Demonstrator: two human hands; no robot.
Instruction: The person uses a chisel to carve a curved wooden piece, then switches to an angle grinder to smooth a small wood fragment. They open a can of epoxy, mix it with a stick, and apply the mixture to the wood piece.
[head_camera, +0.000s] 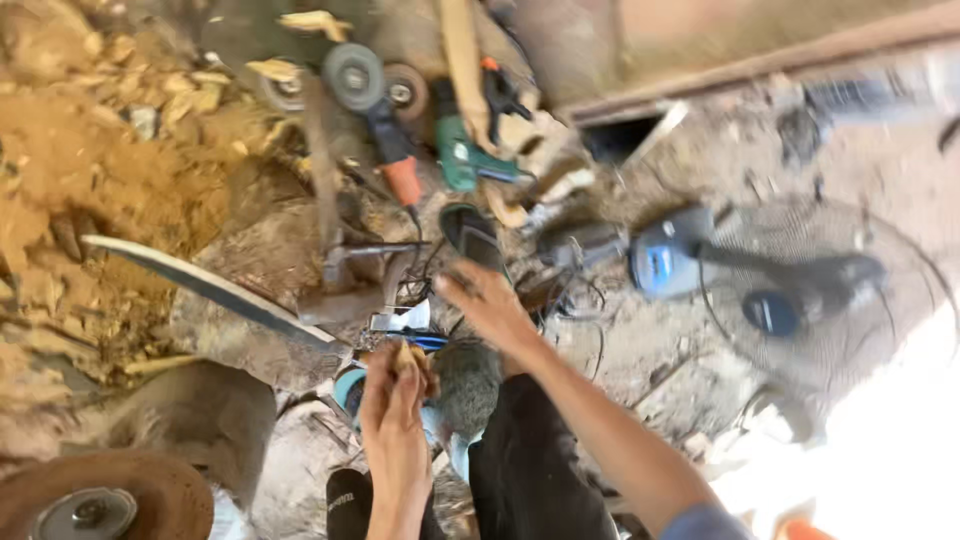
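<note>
Down near the person's knee, a small piece of wood is pinched between the fingers of the left hand. Beside this wood piece, to its right, the right hand reaches forward with fingers spread, holding nothing. Beyond the wood piece lie a black sandal, an orange angle grinder and a green drill.

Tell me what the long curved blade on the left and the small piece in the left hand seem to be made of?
The long curved blade looks like dull grey metal with a pale worn edge. The small piece pinched by the left hand looks like raw, unfinished wood, tan like the chips nearby; blur leaves this uncertain.
</note>
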